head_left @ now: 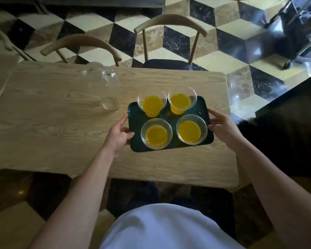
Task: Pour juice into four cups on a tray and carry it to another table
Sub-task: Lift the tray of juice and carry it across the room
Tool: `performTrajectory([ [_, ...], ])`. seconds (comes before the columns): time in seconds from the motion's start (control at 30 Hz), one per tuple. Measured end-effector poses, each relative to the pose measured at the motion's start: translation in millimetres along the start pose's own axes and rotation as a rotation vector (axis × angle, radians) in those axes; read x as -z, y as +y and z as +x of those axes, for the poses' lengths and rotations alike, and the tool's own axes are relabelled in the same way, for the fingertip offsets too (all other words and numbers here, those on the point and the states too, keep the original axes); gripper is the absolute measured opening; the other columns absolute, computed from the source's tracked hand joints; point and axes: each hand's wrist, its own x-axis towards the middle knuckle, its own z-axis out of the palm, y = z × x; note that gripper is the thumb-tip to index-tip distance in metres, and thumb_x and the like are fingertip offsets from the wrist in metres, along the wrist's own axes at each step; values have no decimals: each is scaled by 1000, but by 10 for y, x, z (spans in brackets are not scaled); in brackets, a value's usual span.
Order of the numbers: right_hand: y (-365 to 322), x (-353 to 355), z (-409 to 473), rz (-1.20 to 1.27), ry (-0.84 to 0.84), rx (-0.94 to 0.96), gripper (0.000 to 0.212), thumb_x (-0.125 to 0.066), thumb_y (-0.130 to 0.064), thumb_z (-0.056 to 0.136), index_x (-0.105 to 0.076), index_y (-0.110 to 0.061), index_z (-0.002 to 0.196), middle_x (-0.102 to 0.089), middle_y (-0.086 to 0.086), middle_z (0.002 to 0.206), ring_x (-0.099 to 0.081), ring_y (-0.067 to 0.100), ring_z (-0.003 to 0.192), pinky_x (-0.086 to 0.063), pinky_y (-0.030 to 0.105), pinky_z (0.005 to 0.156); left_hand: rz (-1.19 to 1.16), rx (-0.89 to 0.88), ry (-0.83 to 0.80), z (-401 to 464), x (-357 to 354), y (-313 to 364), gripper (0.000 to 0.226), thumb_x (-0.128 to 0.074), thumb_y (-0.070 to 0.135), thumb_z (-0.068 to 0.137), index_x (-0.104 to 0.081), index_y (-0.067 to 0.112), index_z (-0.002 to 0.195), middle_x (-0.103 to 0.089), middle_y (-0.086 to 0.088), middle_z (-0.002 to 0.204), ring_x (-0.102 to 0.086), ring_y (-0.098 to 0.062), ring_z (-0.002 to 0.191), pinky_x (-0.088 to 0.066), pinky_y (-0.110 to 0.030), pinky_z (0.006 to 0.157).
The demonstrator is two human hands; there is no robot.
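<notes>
The dark green rectangular tray (204, 107) sits on the pale wooden table (43, 123), near its 3 o'clock end. Four clear plastic cups of orange juice (156, 134) fill it two by two, spreading the load. The left hand (118, 134) grips the 9 o'clock edge, the right hand (221, 125) the 3 o'clock edge, likely for a level lift. The empty glass pitcher (104, 85) stands aside at 10 o'clock.

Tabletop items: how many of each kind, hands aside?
Cups of orange juice: 4, all on the tray
Dark green tray: 1
Clear glass pitcher, empty: 1
Total: 6 on the wooden table
</notes>
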Motion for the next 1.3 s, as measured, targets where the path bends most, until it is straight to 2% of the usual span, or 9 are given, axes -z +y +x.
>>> performTrajectory([
  [0.1,-9,40,-81,-59,-55,48,74,-57,15,86,-51,-29,145,-77,3,96,-73,16,86,-60,41,84,-61,-11,62,-397,-34,-148,77,-53,-9,95,-32,32,157,-66,-18,112,-66,-36,109,-58,-39,78],
  [0.27,-90,54,-388,-151,-183,135,71,-53,16,86,-52,-28,142,-73,-1,87,-70,7,73,-55,20,58,-171,-5,193,-1071,-114,-491,73,-55,-5,96,-39,41,152,-63,-14,125,-63,-31,114,-57,-39,80],
  [0.37,-125,11,-585,-206,-260,197,71,-54,15,87,-50,-24,145,-72,-1,86,-69,10,74,-56,25,63,-233,13,281,-1448,-147,-735,72,-55,-5,96,-42,42,149,-65,-14,123,-63,-31,114,-54,-39,80],
  [0.53,-183,-173,-1023,-273,-428,272,70,-52,16,89,-47,-21,148,-72,-1,94,-68,7,84,-54,19,60,-351,24,437,-2206,-143,-1122,66,-55,-4,96,-49,38,146,-66,-7,128,-62,-26,118,-55,-38,85],
  [0.73,-266,-611,-1499,-376,-598,360,66,-51,13,91,-48,-23,147,-71,-1,100,-67,10,89,-55,25,67,-564,16,560,-3181,-25,-1660,69,-62,-2,89,-55,44,140,-60,-3,142,-58,-28,129,-46,-56,107],
  [0.93,-372,-1104,-2040,-456,-787,455,64,-55,11,91,-52,-25,143,-73,3,102,-69,15,95,-58,32,76,-645,27,719,-4097,42,-1972,65,-59,-4,93,-52,37,143,-57,-2,138,-61,-22,121,-56,-46,96],
  [1.03,-459,-1360,-2361,-455,-860,513,65,-57,11,89,-53,-26,142,-75,0,96,-71,9,84,-58,22,64,-672,11,790,-4505,152,-2203,66,-63,0,92,-51,36,145,-57,-10,143,-66,-26,121,-55,-51,99],
  [1.17,-628,-1685,-2762,-475,-915,580,63,-59,10,87,-57,-24,140,-76,0,94,-73,17,88,-59,44,87,-713,-29,898,-5009,242,-2265,63,-59,-2,94,-51,32,145,-65,-3,134,-68,-22,116,-53,-51,102],
  [1.3,-833,-1917,-3162,-446,-986,593,61,-55,14,88,-57,-21,139,-77,5,97,-74,21,90,-60,42,82,-753,-69,964,-5451,388,-2316,61,-57,-3,93,-53,32,144,-67,-7,129,-68,-28,115,-51,-55,103],
])
